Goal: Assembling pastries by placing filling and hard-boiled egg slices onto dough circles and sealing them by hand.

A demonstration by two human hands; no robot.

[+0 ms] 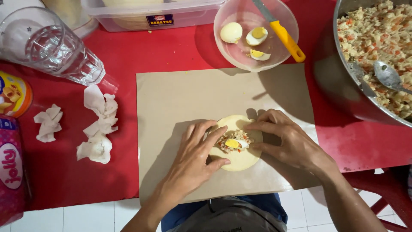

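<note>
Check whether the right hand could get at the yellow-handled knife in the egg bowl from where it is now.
Probably yes. The right hand rests on the dough round, and the knife handle sticks out over the bowl rim just beyond it, with only bare brown paper between them.

A round, pale dough wrapper point(238, 158) lay flat on the brown paper sheet point(180, 99), near that sheet's front edge and right of its middle. On the wrapper's centre sat a small heap of chopped filling point(226, 144), whitish with orange flecks, topped by a wedge of boiled egg point(234, 143) with its yellow yolk facing up. The wrapper's far edge curved upward slightly; its near edge stayed flat against the sheet.
</note>
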